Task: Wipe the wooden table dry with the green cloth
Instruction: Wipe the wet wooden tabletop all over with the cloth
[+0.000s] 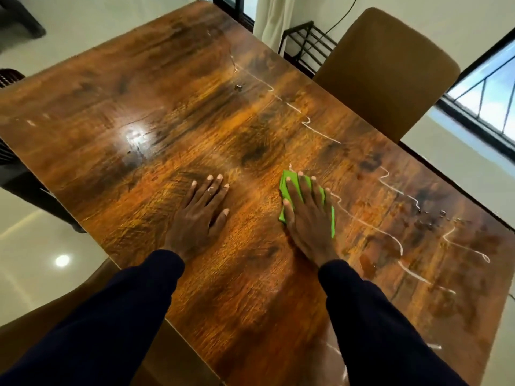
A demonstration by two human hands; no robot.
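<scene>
The wooden table (156, 112) fills most of the view, glossy and dark-grained. My right hand (305, 215) lies flat with straight fingers on the green cloth (284, 185), pressing it onto the tabletop right of centre. Only the cloth's edges show around the hand. My left hand (199, 215) rests flat on the bare wood to the left of it, fingers spread, holding nothing. Wavy wet streaks (390, 232) and small droplets (426, 221) shine on the table's right side, just right of the cloth.
A brown upholstered chair (390, 71) stands at the table's far right edge. A black metal rack (306, 48) sits behind it by a curtain. Another chair's back (41, 324) shows at the lower left. Pale tiled floor surrounds the table.
</scene>
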